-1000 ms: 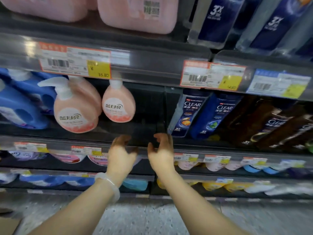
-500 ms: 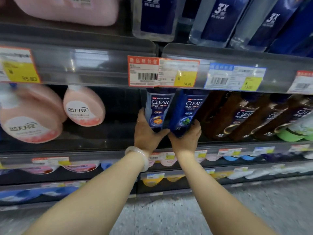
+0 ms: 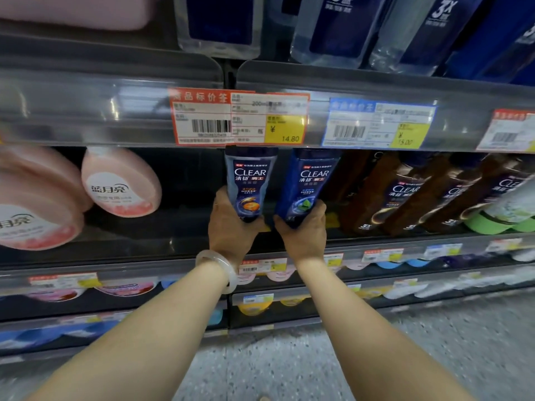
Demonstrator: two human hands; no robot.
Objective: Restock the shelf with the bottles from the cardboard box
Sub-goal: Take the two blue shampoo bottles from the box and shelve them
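Two blue CLEAR shampoo bottles stand side by side on the middle shelf (image 3: 144, 238). My left hand (image 3: 228, 227) grips the base of the left bottle with the orange picture (image 3: 249, 180). My right hand (image 3: 304, 230) grips the base of the right bottle with the green leaf picture (image 3: 311, 183). Both bottles stand cap down at the shelf's front, under the price rail. The cardboard box is out of view.
Brown CLEAR bottles (image 3: 405, 195) stand right of the blue ones, with a green-capped white bottle (image 3: 503, 209) further right. Pink soap bottles (image 3: 121, 183) sit at the left, with a dark gap between them and my hands. Price tags (image 3: 240, 120) line the rail above.
A second ago both hands hovered open and empty before the shelf gap; they moved right and took hold of the two blue bottles. The view has since closed in.
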